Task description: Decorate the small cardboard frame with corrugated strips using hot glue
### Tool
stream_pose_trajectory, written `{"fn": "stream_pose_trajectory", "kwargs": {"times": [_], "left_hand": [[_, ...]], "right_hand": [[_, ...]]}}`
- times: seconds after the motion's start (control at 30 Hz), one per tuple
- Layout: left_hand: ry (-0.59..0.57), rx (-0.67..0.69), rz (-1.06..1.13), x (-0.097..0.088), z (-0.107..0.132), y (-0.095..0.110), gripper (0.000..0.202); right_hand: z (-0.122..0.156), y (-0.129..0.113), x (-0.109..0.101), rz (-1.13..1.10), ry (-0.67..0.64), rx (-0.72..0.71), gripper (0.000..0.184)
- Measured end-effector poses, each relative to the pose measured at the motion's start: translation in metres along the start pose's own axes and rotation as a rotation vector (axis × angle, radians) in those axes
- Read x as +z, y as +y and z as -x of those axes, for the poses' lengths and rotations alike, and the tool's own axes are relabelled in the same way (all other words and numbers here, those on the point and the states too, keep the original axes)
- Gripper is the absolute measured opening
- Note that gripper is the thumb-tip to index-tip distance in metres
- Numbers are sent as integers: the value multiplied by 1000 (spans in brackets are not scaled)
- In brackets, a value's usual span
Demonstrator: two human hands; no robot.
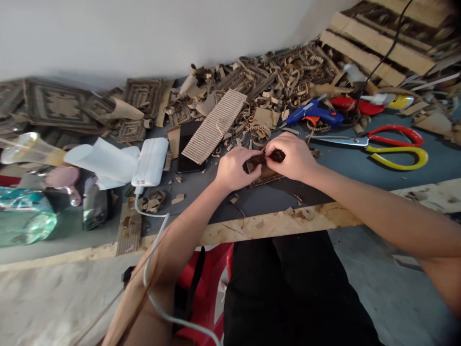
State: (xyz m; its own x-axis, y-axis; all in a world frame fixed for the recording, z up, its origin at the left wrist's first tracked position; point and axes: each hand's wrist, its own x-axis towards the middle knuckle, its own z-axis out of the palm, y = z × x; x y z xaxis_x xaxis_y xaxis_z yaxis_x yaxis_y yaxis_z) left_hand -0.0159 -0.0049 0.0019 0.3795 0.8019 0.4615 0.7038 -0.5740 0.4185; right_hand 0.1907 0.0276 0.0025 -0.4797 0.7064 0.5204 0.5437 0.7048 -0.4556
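Note:
My left hand [237, 168] and my right hand [290, 156] meet over a small brown corrugated cardboard piece [268, 174] near the table's front edge. Fingers of both hands pinch its dark upper part, thumbs close together. The hands hide much of the piece. Just behind them lies a strip of corrugated cardboard [215, 126], partly over a dark phone [189, 146]. To the right of my right hand are large scissors [363, 141] with one red and one yellow handle. A blue glue gun [315, 114] rests behind them.
Curled cardboard scraps [288, 81] heap along the wall. Layered cardboard panels [61, 105] lie at the left, near a white power bank [150, 162] whose cable [158, 240] hangs past my left arm. A pink brush [65, 180] and a green bottle [27, 221] sit far left.

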Motion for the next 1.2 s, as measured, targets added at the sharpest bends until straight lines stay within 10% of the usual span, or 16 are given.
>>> {"fn": "stream_pose_trajectory", "kwargs": {"times": [0.5,1.2], "left_hand": [[107,156,-10,0,-5,-1,9],[45,-161,104,-1,2,-2,24]], "right_hand": [[1,-2,-3,40,-41,21,6],[0,0,-3,66,-21,-16,5]]}}
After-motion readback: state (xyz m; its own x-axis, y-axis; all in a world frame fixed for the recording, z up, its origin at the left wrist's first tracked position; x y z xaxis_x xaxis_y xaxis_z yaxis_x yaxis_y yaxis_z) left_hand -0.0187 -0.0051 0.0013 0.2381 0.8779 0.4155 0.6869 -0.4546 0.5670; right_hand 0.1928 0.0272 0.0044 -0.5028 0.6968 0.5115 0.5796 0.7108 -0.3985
